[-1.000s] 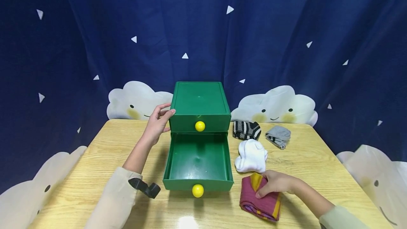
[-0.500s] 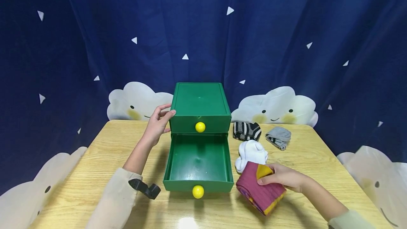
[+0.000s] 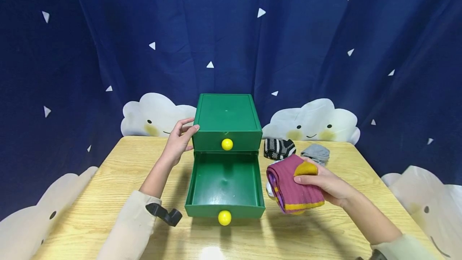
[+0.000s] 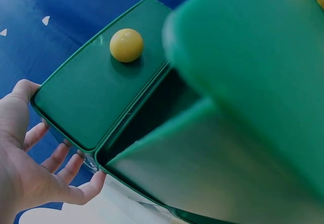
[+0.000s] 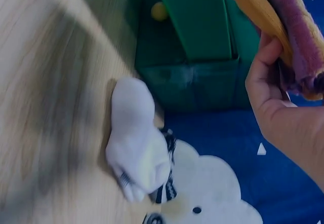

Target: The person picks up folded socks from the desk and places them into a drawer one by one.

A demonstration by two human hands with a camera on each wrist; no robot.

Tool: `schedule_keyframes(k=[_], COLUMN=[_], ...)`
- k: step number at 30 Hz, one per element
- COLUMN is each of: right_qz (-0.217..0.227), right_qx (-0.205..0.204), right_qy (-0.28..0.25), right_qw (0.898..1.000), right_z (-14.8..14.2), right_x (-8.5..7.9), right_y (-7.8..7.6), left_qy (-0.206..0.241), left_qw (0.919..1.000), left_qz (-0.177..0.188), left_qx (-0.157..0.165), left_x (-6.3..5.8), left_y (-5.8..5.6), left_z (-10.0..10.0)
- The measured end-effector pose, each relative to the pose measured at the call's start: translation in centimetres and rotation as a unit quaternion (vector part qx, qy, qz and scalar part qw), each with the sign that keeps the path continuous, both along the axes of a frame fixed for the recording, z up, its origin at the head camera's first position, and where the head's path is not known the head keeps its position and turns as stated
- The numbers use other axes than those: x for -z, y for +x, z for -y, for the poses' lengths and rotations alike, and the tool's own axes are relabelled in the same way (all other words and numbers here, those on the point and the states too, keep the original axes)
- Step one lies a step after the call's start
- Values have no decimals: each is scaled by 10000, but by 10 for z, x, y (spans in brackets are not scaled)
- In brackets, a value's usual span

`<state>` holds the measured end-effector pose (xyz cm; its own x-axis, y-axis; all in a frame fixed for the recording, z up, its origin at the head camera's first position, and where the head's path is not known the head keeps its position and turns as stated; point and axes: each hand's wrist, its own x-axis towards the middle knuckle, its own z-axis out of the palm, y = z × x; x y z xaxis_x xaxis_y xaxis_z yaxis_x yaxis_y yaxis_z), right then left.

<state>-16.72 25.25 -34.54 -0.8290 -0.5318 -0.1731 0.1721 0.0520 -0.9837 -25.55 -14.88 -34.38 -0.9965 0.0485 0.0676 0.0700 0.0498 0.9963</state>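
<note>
My right hand (image 3: 326, 181) pinches a folded maroon sock (image 3: 290, 183) with yellow trim, held above the table right of the green drawer cabinet (image 3: 227, 111). In the right wrist view, the thumb lies against the sock's yellow part (image 5: 266, 11). The cabinet's lower drawer (image 3: 225, 210) is pulled out with nothing inside; its upper drawer (image 3: 207, 141) is closed. Both have round yellow knobs. My left hand (image 3: 177, 141) rests against the cabinet's upper left side, fingers spread and thumb on the front corner, as the left wrist view (image 4: 35, 163) confirms.
White socks (image 5: 136, 138) lie on the table, mostly hidden behind the maroon one in the head view. Farther back are a black-and-white patterned sock (image 3: 279, 149) and a grey sock (image 3: 315, 152). A blue curtain (image 3: 231, 31) hangs behind the wooden table (image 3: 137, 151).
My right hand has lifted the maroon sock off the table and carried it up and away from the front edge, over the white socks. The left hand and the cabinet stay put.
</note>
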Motion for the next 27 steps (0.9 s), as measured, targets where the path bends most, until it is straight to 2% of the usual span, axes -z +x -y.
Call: schedule_keyframes(k=[5, 11, 21, 27], right_qz=[-26, 19, 518, 652], right_qx=[308, 441, 562, 639], right_qy=[52, -92, -463, -508], right_qw=[9995, 9990, 9960, 9945], right_z=[20, 45, 91, 114], right_x=[-6, -10, -8, -3], right_y=[-1, -5, -10, -14], left_qy=[8, -8, -14, -3], left_qw=[10000, 10000, 10000, 10000], left_qz=[11, 17, 38, 14], left_qx=[-2, -3, 13, 6], left_x=[0, 1, 1, 0], left_y=[0, 1, 1, 1], left_z=[-1, 0, 0, 0])
